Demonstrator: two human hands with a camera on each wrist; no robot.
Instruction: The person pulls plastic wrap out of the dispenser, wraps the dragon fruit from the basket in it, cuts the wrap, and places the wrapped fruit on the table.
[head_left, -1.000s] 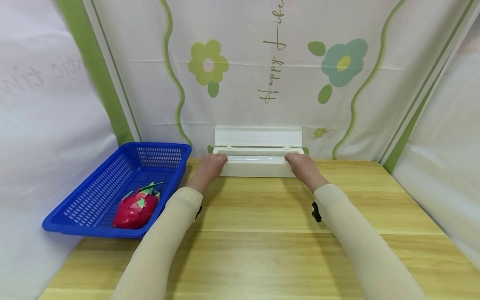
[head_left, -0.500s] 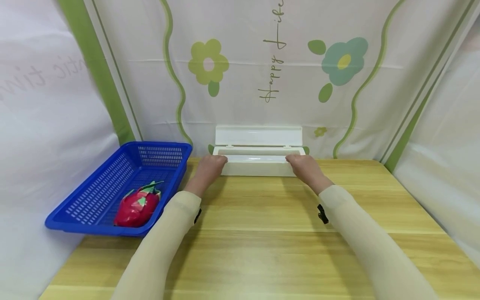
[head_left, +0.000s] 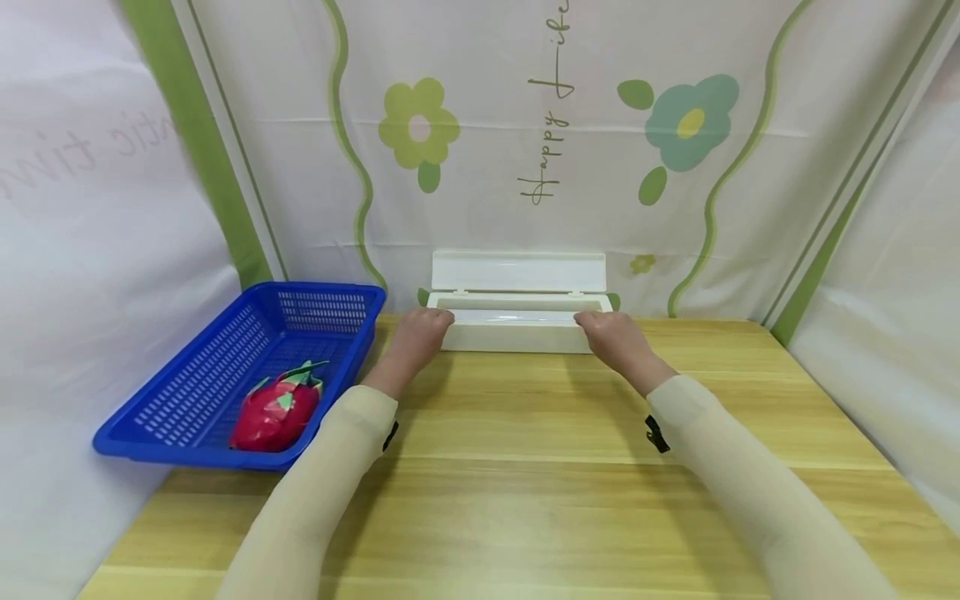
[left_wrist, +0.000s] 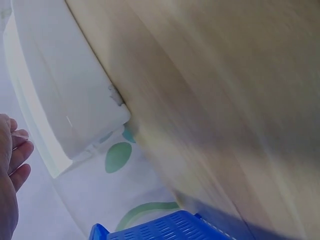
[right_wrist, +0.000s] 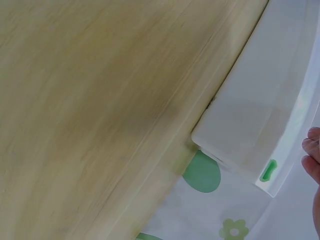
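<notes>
A long white cling film dispenser lies at the back of the table, its hinged lid raised against the wall cloth. A shiny strip of clear cling film stretches across its front top between the two hands. My left hand pinches the film at the left end, and in the left wrist view a clear bit shows at the curled fingertips. At the right end my right hand pinches the film, with only a few fingertips showing in the right wrist view. Most of the film is hidden by glare and the hands.
A blue plastic basket stands at the left of the wooden table, holding a red dragon fruit with green tips. Patterned white cloth hangs at the back and both sides. A green cutter piece shows on the dispenser's right end.
The right wrist and forearm have swung slightly outward to the right, and the left forearm slightly left. Both hands keep hold of the film; the dispenser and basket stay put.
</notes>
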